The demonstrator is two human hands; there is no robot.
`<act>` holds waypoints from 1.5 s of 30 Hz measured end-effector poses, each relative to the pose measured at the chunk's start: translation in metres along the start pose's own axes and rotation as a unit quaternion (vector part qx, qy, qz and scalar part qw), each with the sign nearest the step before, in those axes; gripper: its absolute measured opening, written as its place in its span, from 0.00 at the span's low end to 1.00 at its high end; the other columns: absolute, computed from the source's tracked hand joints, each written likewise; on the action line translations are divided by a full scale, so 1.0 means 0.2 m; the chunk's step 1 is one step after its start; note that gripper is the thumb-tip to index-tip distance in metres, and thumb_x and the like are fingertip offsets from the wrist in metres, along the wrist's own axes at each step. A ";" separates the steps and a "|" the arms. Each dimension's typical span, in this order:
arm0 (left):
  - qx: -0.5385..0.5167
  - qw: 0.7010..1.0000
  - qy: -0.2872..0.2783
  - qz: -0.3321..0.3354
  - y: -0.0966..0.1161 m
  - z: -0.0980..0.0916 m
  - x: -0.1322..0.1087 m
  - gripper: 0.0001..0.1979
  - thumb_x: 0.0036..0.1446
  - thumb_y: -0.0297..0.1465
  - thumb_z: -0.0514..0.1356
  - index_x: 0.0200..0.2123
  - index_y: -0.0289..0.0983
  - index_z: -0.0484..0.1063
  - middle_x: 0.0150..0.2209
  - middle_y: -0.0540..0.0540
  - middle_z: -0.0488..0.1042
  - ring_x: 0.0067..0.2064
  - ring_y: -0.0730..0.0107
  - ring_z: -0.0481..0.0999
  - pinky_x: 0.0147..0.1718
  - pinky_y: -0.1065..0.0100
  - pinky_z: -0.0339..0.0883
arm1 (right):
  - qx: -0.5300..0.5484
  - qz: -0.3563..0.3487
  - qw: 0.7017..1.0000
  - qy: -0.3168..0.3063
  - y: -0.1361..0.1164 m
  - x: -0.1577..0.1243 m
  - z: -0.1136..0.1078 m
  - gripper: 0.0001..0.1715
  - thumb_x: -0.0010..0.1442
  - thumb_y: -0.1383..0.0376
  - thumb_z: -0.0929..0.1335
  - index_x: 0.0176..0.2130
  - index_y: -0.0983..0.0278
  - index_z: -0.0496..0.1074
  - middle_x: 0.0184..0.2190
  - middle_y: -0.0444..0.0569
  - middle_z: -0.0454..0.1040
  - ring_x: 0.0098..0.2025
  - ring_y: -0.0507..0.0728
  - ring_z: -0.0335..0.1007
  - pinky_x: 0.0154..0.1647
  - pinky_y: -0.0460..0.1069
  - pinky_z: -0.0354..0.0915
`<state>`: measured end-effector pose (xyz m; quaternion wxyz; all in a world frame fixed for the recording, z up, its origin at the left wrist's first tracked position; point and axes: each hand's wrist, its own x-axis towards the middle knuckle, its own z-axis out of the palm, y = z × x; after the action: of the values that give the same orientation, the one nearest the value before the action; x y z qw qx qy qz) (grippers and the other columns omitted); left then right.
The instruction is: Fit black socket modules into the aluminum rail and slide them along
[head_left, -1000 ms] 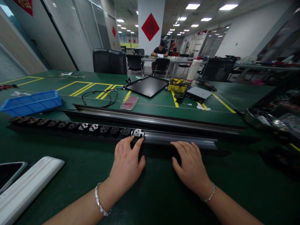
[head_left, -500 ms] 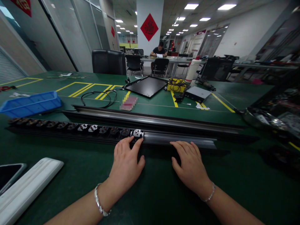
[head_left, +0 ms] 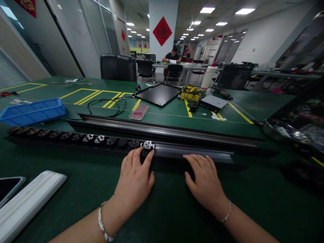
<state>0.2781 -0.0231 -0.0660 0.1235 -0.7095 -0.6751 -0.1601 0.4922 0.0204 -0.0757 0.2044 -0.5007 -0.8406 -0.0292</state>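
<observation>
left hand (head_left: 134, 182) flat on socket module (head_left: 148, 145) | right hand (head_left: 205, 182) flat on rail (head_left: 172, 150) | red sign (head_left: 162, 31) illegible

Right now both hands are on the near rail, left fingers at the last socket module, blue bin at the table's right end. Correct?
One slip: the head view shows the blue bin at the left end of the table. The rest holds: left hand and right hand on the near rail, left fingers at the last socket module.
</observation>
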 end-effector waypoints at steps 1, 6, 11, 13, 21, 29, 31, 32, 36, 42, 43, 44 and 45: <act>0.011 1.000 -0.001 0.002 0.00 -0.01 0.00 0.26 0.51 0.28 0.56 0.56 0.41 0.62 0.54 0.36 0.61 0.56 0.48 0.59 0.52 0.48 0.58 | 0.000 0.000 1.000 -0.002 0.00 0.00 0.00 0.24 0.56 0.66 0.61 0.53 0.62 0.64 0.48 0.50 0.69 0.53 0.60 0.61 0.61 0.60 0.46; 0.031 0.999 -0.008 0.012 -0.01 -0.01 0.00 0.26 0.52 0.28 0.55 0.57 0.41 0.61 0.54 0.36 0.62 0.56 0.48 0.60 0.51 0.49 0.58 | 0.000 -0.004 1.000 -0.006 0.01 0.00 0.00 0.25 0.55 0.67 0.62 0.53 0.62 0.63 0.48 0.50 0.69 0.53 0.59 0.60 0.61 0.60 0.46; 0.018 1.000 -0.011 0.013 -0.02 0.01 0.00 0.27 0.52 0.30 0.55 0.57 0.40 0.61 0.54 0.35 0.62 0.56 0.48 0.60 0.51 0.49 0.57 | 0.006 -0.003 1.000 0.000 0.00 0.00 0.01 0.24 0.55 0.67 0.62 0.53 0.61 0.64 0.48 0.50 0.69 0.53 0.59 0.60 0.61 0.60 0.46; 0.011 1.000 -0.011 0.013 -0.02 0.01 0.00 0.27 0.52 0.30 0.56 0.57 0.39 0.61 0.54 0.35 0.62 0.56 0.48 0.59 0.52 0.49 0.57 | 0.006 -0.002 1.000 0.002 0.00 0.00 0.01 0.25 0.55 0.67 0.62 0.53 0.61 0.64 0.48 0.50 0.69 0.53 0.59 0.60 0.61 0.59 0.46; 0.000 1.000 -0.015 0.009 -0.02 0.01 0.00 0.26 0.51 0.29 0.56 0.56 0.39 0.62 0.54 0.35 0.62 0.56 0.48 0.60 0.52 0.50 0.57 | 0.015 0.004 1.000 -0.001 0.00 0.00 0.01 0.24 0.55 0.67 0.62 0.53 0.62 0.64 0.48 0.50 0.69 0.53 0.59 0.60 0.61 0.59 0.45; -0.008 1.000 -0.018 0.009 -0.02 0.02 0.01 0.26 0.52 0.30 0.56 0.56 0.40 0.62 0.53 0.36 0.62 0.55 0.49 0.60 0.53 0.49 0.56 | 0.011 0.002 1.000 -0.004 0.00 0.00 0.01 0.24 0.55 0.67 0.62 0.53 0.62 0.64 0.48 0.50 0.69 0.53 0.59 0.60 0.61 0.59 0.45; -0.009 1.000 -0.015 0.010 -0.02 0.02 0.01 0.26 0.52 0.29 0.56 0.56 0.40 0.62 0.53 0.36 0.62 0.55 0.49 0.60 0.53 0.49 0.56 | 0.010 0.001 1.000 -0.006 0.01 0.00 0.01 0.25 0.55 0.67 0.62 0.53 0.61 0.64 0.48 0.50 0.69 0.53 0.59 0.60 0.61 0.59 0.45; -0.010 1.000 -0.015 0.011 -0.02 0.01 0.01 0.26 0.52 0.29 0.56 0.56 0.40 0.62 0.53 0.36 0.62 0.55 0.49 0.60 0.53 0.49 0.56 | 0.009 0.000 1.000 -0.006 0.01 0.00 0.01 0.25 0.55 0.66 0.62 0.53 0.61 0.64 0.48 0.50 0.69 0.53 0.59 0.60 0.61 0.59 0.44; -0.011 1.000 -0.015 0.012 -0.03 0.01 0.01 0.26 0.52 0.29 0.56 0.56 0.41 0.62 0.53 0.36 0.62 0.55 0.49 0.60 0.53 0.49 0.56 | 0.011 0.002 1.000 -0.007 0.01 0.00 0.01 0.25 0.56 0.66 0.62 0.53 0.61 0.63 0.49 0.50 0.68 0.53 0.59 0.59 0.61 0.59 0.44; -0.012 1.000 -0.012 0.014 -0.03 0.02 0.01 0.25 0.52 0.29 0.56 0.56 0.41 0.62 0.53 0.37 0.62 0.55 0.49 0.60 0.53 0.49 0.56 | 0.012 0.004 1.000 -0.011 0.00 0.00 0.01 0.25 0.56 0.67 0.62 0.53 0.61 0.63 0.49 0.50 0.69 0.54 0.59 0.59 0.61 0.59 0.44; -0.012 1.000 -0.012 0.015 -0.03 0.02 0.01 0.25 0.52 0.30 0.56 0.56 0.41 0.62 0.53 0.37 0.62 0.55 0.49 0.60 0.52 0.49 0.56 | 0.012 0.004 1.000 -0.011 0.00 0.00 0.01 0.25 0.56 0.67 0.62 0.53 0.61 0.63 0.49 0.50 0.69 0.54 0.59 0.59 0.61 0.59 0.44; -0.012 1.000 -0.012 0.015 -0.03 0.02 0.01 0.25 0.52 0.30 0.56 0.56 0.41 0.62 0.53 0.37 0.62 0.55 0.49 0.60 0.52 0.49 0.56 | 0.011 0.004 1.000 -0.011 0.00 0.00 0.01 0.25 0.56 0.67 0.62 0.53 0.61 0.63 0.49 0.50 0.69 0.54 0.59 0.59 0.61 0.60 0.44; -0.011 1.000 -0.012 0.015 -0.03 0.02 0.00 0.25 0.52 0.30 0.56 0.56 0.41 0.62 0.53 0.37 0.62 0.55 0.49 0.60 0.52 0.49 0.56 | 0.011 0.004 1.000 -0.010 0.00 0.00 0.01 0.25 0.56 0.67 0.62 0.53 0.61 0.63 0.49 0.50 0.69 0.53 0.59 0.59 0.61 0.60 0.44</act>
<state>0.2729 -0.0201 -0.0701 0.1101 -0.7224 -0.6644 -0.1570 0.4927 0.0209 -0.0771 0.2013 -0.5022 -0.8409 -0.0137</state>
